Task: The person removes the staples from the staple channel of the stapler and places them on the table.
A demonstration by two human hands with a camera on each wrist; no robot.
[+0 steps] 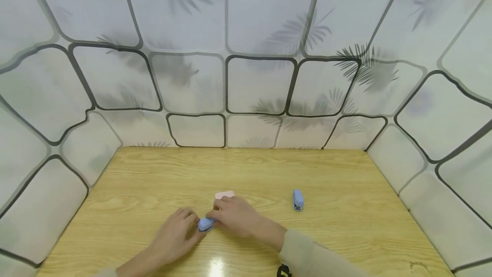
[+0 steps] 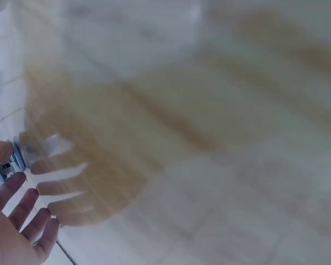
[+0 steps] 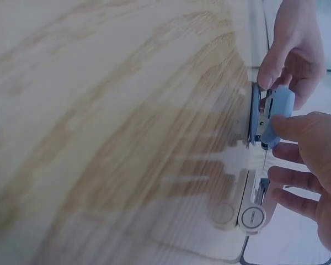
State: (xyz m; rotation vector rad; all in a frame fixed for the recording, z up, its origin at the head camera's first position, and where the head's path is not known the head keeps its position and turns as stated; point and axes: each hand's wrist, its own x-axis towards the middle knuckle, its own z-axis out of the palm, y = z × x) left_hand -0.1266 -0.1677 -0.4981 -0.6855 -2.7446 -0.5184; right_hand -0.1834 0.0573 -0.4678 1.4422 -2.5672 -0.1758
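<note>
I judge this positioning: left hand (image 1: 174,235) and right hand (image 1: 239,218) pinch one blue stapler (image 1: 205,224); next seemingly calls for squaring it.

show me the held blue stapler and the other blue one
Held blue stapler (image 3: 283,101): right wrist view, on its blue shell
Other blue stapler (image 1: 298,198): head view, on its upper cover

You are in a booth-like space: pale walls (image 1: 255,84) printed with leaves and dark outlines enclose your wood-grain table (image 1: 250,172) on three sides.
</note>
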